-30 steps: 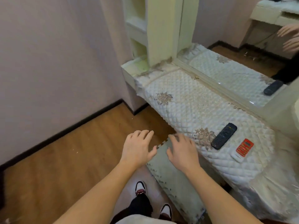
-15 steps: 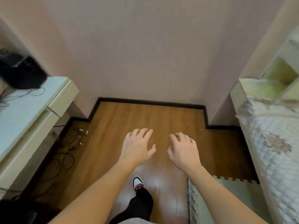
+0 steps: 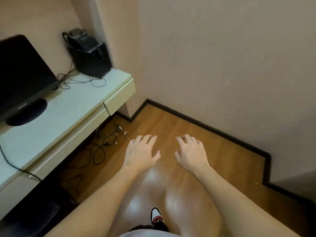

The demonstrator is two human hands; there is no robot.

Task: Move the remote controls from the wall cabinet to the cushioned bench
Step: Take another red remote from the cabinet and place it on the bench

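The head camera looks down at a corner of a room with plain beige walls and a wooden floor (image 3: 213, 151) edged by a dark skirting board. Two bare forearms reach forward from the bottom of the frame. The left hand (image 3: 141, 153) and the right hand (image 3: 190, 155) hover palm down over the floor, side by side but apart from each other, fingers spread and slightly curled, holding nothing. At the left stands a pale desk (image 3: 71, 115) with a shallow drawer (image 3: 119, 98) at its end. On the desk sits a dark monitor (image 3: 22, 74) on an oval base, and behind it, against the wall, a black box-shaped device (image 3: 89, 55) with thin wires trailing across the desktop. More cables (image 3: 102, 147) lie tangled on the floor under the desk. One shoe (image 3: 156, 217), white, black and red, shows at the bottom edge. No remote controls, wall cabinet or cushioned bench appear in this view.
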